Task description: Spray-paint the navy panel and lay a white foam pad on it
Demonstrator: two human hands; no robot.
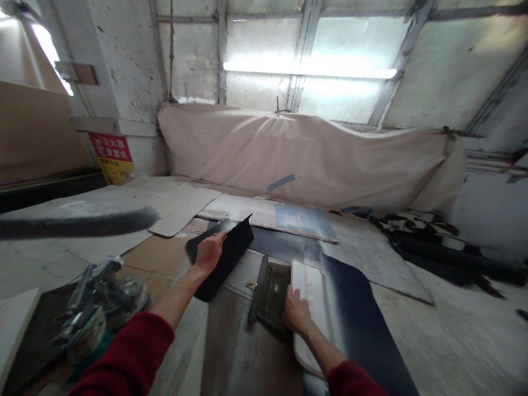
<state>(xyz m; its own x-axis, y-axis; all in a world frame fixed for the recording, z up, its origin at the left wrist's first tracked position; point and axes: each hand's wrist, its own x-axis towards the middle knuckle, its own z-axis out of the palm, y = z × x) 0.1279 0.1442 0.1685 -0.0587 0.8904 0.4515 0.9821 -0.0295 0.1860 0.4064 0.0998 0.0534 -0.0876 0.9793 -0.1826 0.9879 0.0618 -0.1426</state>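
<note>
Left hand [209, 254]: grip holding black panel [235, 250]
Right hand [297, 312]: touching white board [314, 283]; can't tell its grip
Sign [110, 148]: reading "灭火器 放置点"

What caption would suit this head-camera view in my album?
Left hand on a folded black panel, right hand at a white board's edge.

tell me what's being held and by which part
The left hand holds the black piece by its upper edge. The right hand touches the white board at its left edge, by the green case; whether it grips either cannot be told.
</note>
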